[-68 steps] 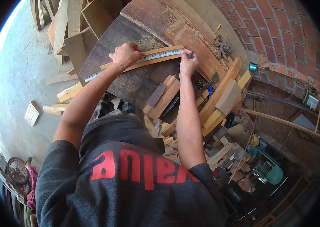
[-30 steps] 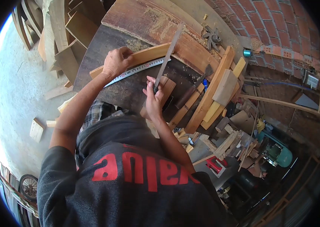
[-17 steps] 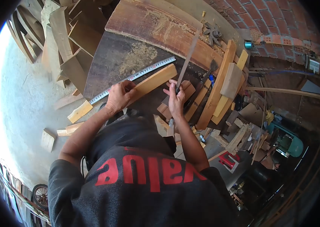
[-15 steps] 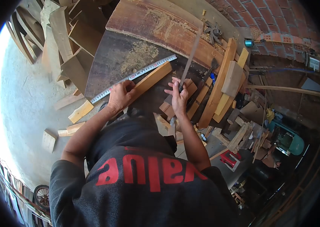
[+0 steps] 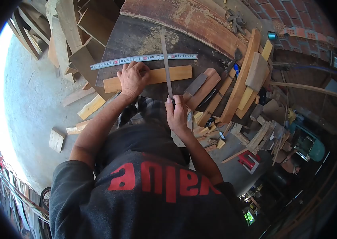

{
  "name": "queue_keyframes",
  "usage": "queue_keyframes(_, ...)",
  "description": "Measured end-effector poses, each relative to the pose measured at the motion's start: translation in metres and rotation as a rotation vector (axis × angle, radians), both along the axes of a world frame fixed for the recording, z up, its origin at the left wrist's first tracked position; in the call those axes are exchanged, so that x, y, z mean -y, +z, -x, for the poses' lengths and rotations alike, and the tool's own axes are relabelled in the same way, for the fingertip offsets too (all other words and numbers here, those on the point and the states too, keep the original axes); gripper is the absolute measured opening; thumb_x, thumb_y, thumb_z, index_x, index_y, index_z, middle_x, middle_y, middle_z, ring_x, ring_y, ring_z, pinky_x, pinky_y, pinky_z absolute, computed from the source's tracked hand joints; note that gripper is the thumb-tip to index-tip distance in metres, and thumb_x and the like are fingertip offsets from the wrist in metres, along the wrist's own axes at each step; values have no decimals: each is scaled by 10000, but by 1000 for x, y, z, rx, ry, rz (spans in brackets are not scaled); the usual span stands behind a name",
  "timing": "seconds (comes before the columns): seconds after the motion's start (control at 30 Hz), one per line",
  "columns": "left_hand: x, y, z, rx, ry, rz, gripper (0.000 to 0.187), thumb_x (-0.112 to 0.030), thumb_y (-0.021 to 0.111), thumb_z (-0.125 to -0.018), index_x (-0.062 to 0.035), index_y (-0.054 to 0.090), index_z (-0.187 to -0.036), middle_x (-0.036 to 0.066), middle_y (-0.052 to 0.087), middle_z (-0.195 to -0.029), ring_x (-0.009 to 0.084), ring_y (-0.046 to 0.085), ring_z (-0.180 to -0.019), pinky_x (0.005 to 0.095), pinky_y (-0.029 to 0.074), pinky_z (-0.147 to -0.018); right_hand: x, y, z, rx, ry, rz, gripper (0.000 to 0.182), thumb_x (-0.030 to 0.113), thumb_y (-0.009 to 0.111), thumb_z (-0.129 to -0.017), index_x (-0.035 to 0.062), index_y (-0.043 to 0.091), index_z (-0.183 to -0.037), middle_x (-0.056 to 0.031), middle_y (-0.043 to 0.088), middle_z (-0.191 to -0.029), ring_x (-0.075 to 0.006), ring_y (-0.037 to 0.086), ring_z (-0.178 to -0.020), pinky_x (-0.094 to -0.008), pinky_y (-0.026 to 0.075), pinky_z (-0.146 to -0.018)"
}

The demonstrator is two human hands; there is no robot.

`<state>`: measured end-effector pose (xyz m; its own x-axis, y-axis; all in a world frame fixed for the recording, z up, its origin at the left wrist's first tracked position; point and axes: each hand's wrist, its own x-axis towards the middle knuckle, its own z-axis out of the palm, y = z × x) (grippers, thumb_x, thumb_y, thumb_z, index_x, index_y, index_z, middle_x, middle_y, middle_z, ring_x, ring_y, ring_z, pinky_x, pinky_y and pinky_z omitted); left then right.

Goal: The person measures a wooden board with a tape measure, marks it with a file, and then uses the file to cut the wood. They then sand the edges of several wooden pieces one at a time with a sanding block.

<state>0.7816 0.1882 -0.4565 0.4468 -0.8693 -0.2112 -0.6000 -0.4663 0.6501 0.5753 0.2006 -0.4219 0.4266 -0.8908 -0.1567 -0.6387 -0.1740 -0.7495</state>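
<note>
My left hand (image 5: 133, 79) is closed around a wooden strip (image 5: 170, 75), its fingertips reaching over the far edge to a white numbered measuring strip (image 5: 184, 56). The measuring strip lies just beyond the wood, almost parallel to it. In my right hand (image 5: 177, 113) is the dark handle of a tool with a long, thin, flat metal blade (image 5: 165, 51). Its blade points away from me, crossing over the wood and the measuring strip in this view. Under both lies a dark board (image 5: 116, 44) scattered with sawdust.
A reddish-brown plank (image 5: 188, 20) spans the far side. To the right are short wood blocks (image 5: 205, 88), long beams (image 5: 240, 79) and a heap of offcuts (image 5: 266, 135). Boards (image 5: 67, 28) lean at the upper left. Wood scraps (image 5: 57, 139) lie on the concrete floor.
The wooden strip and measuring strip have turned clockwise, now nearly crosswise to me. My left hand has moved up with the wood. My right hand has brought the blade leftward, over both strips.
</note>
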Motion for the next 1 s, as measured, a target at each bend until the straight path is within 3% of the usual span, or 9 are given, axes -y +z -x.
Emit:
queue_keyframes(0.13, -3, -3, 6, 39, 73, 31, 120, -241, 679, -742, -177, 683, -844, -31, 654, -957, 270, 531, -997, 454, 347, -896, -22, -13, 3, -109, 55, 115, 147, 139, 523, -986, -7, 502, -981, -206, 569, -881, -419, 593, -820, -476, 479, -689)
queue_keyframes(0.3, -2, -5, 8, 25, 89, 19, 133, -267, 692, -749, -166, 662, -831, -34, 648, -946, 271, 519, -988, 454, 325, -915, -40, -23, -2, -75, 41, 141, 135, 113, 524, -972, -22, 516, -979, -237, 584, -899, -429, 581, -858, -491, 467, -723)
queue_keyframes(0.4, -2, -10, 5, 14, 71, -23, 168, -304, 693, -748, -196, 690, -876, -39, 653, -969, 237, 521, -1028, 445, 310, -937, -49, -35, -4, -143, 41, 190, 191, 183, 512, -990, 1, 468, -955, -232, 558, -878, -420, 621, -733, -473, 528, -609)
queue_keyframes(0.67, 2, -23, 1, 38, 58, -58, 256, -350, 676, -696, -185, 685, -891, 6, 641, -993, 280, 517, -1078, 450, 299, -979, -59, -37, -13, -232, -2, 173, 196, 193, 508, -992, 18, 456, -922, -212, 548, -900, -397, 638, -724, -458, 531, -595)
queue_keyframes(1.0, 3, -24, 0, 36, 41, -41, 246, -353, 682, -709, -209, 695, -909, -5, 647, -996, 289, 517, -1069, 465, 307, -972, -46, -54, -32, -330, -5, 221, 183, 187, 484, -1001, 8, 475, -965, -220, 565, -927, -388, 660, -704, -438, 554, -576)
